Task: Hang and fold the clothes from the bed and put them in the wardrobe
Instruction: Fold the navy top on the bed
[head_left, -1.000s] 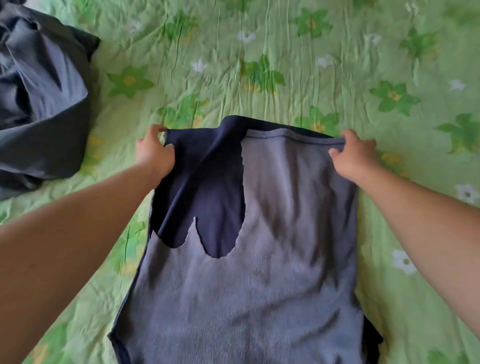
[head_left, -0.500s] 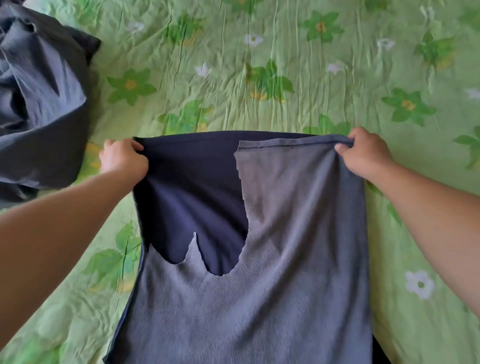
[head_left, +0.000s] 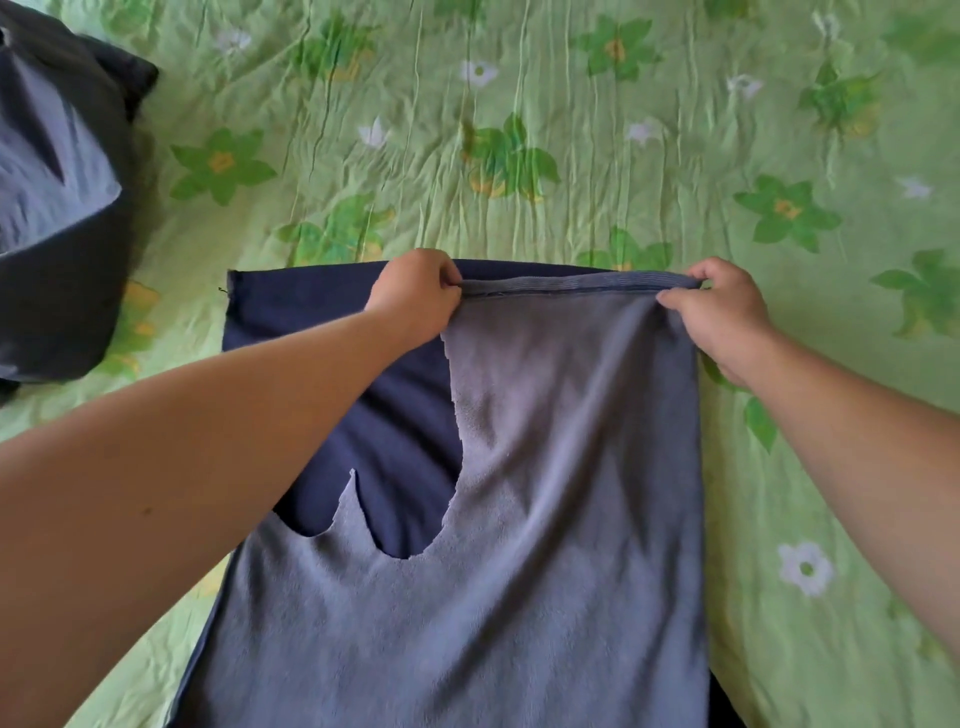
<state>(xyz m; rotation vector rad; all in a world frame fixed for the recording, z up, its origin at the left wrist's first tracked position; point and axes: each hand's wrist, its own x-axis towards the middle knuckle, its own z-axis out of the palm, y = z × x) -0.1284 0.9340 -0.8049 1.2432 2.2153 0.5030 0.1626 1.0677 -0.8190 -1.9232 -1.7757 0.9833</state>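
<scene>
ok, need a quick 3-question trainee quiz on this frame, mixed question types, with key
1. True or false: the left hand grips the far left corner of the navy garment with grey fleece lining.
2. What lies at the left edge of the green floral bedspread? A) a crumpled dark grey pile of clothes B) a wooden hanger C) a folded white towel
3. Which part of the garment does the right hand pinch?
Key: 1 false, it pinches the left end of the ribbed grey hem, and the far left corner lies free; 2 A; 3 the right end of the ribbed grey hem.
</scene>
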